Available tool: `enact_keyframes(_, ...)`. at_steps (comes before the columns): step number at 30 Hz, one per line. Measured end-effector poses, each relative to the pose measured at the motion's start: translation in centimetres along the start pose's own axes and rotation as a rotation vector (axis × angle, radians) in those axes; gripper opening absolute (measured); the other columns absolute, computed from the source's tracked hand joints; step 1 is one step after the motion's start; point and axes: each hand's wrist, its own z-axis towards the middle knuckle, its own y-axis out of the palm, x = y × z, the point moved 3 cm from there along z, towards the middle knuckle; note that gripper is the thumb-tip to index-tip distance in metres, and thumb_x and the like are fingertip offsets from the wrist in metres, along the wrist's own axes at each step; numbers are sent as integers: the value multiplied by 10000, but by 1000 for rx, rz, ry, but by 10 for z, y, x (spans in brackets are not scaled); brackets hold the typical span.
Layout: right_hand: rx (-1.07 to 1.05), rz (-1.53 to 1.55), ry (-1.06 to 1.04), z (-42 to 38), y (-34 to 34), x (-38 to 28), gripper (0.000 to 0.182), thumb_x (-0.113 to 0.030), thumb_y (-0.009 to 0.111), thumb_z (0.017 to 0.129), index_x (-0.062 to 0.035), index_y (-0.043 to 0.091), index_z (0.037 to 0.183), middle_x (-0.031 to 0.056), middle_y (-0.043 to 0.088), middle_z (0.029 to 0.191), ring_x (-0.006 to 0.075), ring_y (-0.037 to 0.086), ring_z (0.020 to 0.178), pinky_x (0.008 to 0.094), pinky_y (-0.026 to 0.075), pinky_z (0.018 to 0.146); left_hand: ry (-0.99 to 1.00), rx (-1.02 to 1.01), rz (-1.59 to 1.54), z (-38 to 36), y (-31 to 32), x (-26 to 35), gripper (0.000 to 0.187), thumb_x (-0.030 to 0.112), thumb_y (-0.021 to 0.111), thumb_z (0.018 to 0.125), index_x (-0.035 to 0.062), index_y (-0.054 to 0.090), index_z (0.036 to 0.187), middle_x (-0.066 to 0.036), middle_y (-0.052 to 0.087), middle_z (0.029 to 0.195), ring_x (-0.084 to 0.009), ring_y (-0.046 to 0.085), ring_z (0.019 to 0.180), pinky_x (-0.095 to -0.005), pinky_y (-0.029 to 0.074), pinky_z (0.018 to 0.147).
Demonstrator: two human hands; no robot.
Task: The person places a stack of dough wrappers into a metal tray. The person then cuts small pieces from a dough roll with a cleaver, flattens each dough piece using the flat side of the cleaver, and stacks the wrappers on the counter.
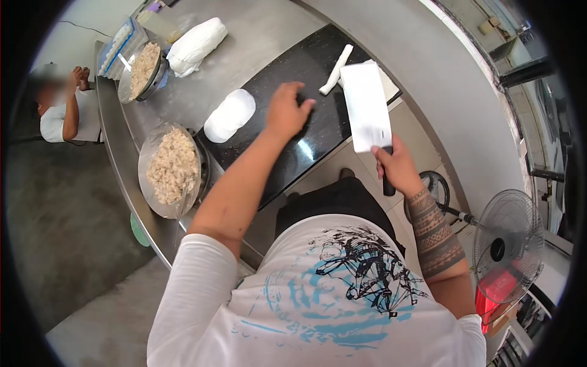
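Observation:
My right hand (397, 165) grips the black handle of a broad-bladed cleaver (367, 107), its blade over the right end of the black board (244, 137). My left hand (289, 110) is above the middle of the board, thumb and fingers apart, holding nothing. A thin white dough roll (336, 70) lies between my left hand and the blade. Left of my left hand, a stack of round white wrappers (230, 116) sits on the board's edge. Something pale beneath the blade is mostly hidden.
A bowl of chopped filling (173, 166) stands at the left, a second bowl (145, 70) beyond it. A white-wrapped bundle (197, 47) lies on the steel table (257, 27). A fan (507, 246) stands at the right. Another person (61, 113) is at the far left.

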Motion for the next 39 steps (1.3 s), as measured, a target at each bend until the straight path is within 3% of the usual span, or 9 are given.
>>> enact_keyframes(2,18,-128,-11,26,-2,-37,330,-143,691,1036,7,569,1304,74,624,727,176,599,540,355,496,512,-22,16,-63,15,17,12,498,228,907,834,57,681,1243,-155,714,1174,-336,731,986,-441,589,880)
enact_keyframes(3,83,-434,-248,51,-6,-29,285,-139,674,1022,12,550,1229,165,666,774,318,696,691,464,551,639,-41,6,-68,22,22,12,452,202,891,835,54,686,1210,-158,708,1177,-358,710,1018,-454,575,907)
enact_keyframes(7,106,-943,-509,62,24,-76,214,-142,626,1023,-18,507,1151,259,691,880,490,676,815,581,540,715,-105,-26,-99,25,33,-10,294,112,825,841,51,696,1097,-167,696,1143,-409,663,1076,-483,545,948)
enact_keyframes(19,-116,-1251,-533,76,57,-81,136,-87,569,992,-25,562,1113,213,739,895,412,758,864,511,606,724,-123,-40,-50,-4,12,-20,239,119,785,884,68,704,1103,-167,689,1080,-390,689,1000,-472,564,849)
enact_keyframes(22,-102,-1177,-531,81,43,-106,132,-132,598,1023,-29,564,1100,243,733,905,427,751,870,520,593,710,-336,-11,-179,-3,2,-13,249,116,785,903,59,712,1134,-165,692,1062,-345,712,897,-435,571,784)
enact_keyframes(25,38,-778,-661,73,16,-121,184,-212,605,1081,-33,564,1092,176,714,825,331,737,715,452,567,609,-219,93,-141,-8,-31,-5,253,104,783,912,46,725,1152,-160,693,1009,-300,710,799,-404,565,733)
enact_keyframes(29,104,40,-311,68,-10,-35,268,-338,581,1126,-73,544,1108,-7,549,723,96,514,505,281,442,468,-155,-24,-33,-46,-80,1,202,57,784,932,20,736,1124,-129,706,944,-254,731,859,-369,582,768)
enact_keyframes(31,37,332,223,70,-12,62,276,-358,598,1116,-93,523,1141,2,532,715,112,505,499,289,440,460,-144,-176,-41,-77,-87,-8,182,67,798,927,18,736,1091,-135,703,959,-277,731,869,-377,579,769)
enact_keyframes(39,118,413,253,25,-38,131,270,-347,630,1103,-99,533,1143,-3,515,707,115,488,479,286,419,428,265,-356,19,-124,-21,3,131,74,792,895,55,751,1018,-106,688,1021,-352,684,937,-430,570,807)
